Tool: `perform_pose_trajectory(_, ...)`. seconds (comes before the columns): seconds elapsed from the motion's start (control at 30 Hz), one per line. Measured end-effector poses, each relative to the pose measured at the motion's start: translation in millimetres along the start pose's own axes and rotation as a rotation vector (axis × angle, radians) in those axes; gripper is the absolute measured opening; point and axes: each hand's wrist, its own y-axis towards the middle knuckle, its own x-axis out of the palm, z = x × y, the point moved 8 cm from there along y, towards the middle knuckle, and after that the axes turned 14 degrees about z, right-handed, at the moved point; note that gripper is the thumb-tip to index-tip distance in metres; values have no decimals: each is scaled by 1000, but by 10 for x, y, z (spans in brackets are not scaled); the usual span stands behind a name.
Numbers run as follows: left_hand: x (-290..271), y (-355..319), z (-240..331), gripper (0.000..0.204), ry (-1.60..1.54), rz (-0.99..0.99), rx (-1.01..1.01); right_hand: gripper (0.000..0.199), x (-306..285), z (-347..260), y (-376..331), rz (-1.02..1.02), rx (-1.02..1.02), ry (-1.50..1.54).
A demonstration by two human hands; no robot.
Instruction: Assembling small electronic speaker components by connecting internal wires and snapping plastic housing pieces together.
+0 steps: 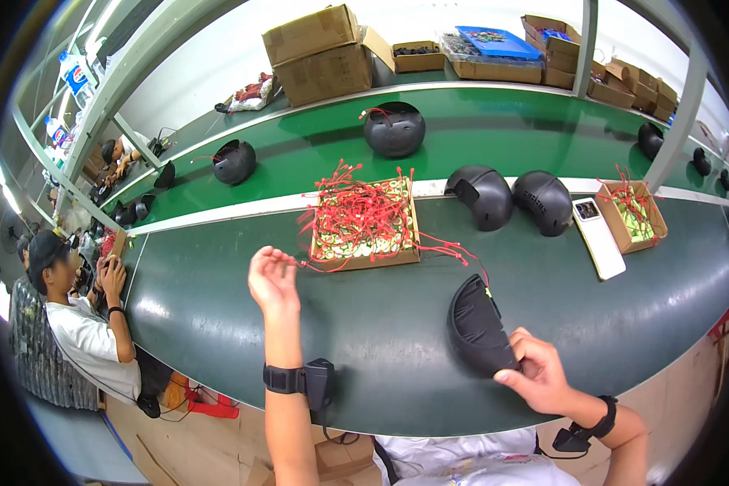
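My right hand [540,374] pinches the lower rim of a black domed shell [479,330], tilted on its side above the green bench. A thin red wire with a yellow-green bit stands at the shell's upper edge. To the left, my left hand [273,279] is raised palm up with loosely curled fingers and nothing visible in it. Beside its fingertips lies a red wire end from a cardboard box [381,261], full of small pale-green pieces and tangled red wires [356,212]. Two more black shells [482,197] [542,202] rest right of that box.
A white phone [599,240] lies by a smaller box [658,229] of green pieces. Behind runs a green conveyor belt [300,154] carrying black shells [394,131]. Cardboard boxes [324,73] and a blue tray [498,42] stand beyond. A co-worker [93,332] sits at left. Grey posts [682,113] frame the bench.
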Motion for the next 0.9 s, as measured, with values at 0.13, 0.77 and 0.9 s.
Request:
perform_pose_trajectory(0.13,75,-642,525,17,214,-48,615,20,205,-124,-124,-60,-125,-92)
perform_pose_trajectory(0.77,691,-3164,-496,36,911,-1248,1076,29,-30,170,-240,-80,512,440)
perform_pose_trajectory(0.9,736,-3254,-542,35,845,-1208,1065,21,-358,-16,84,-108,150,-324)
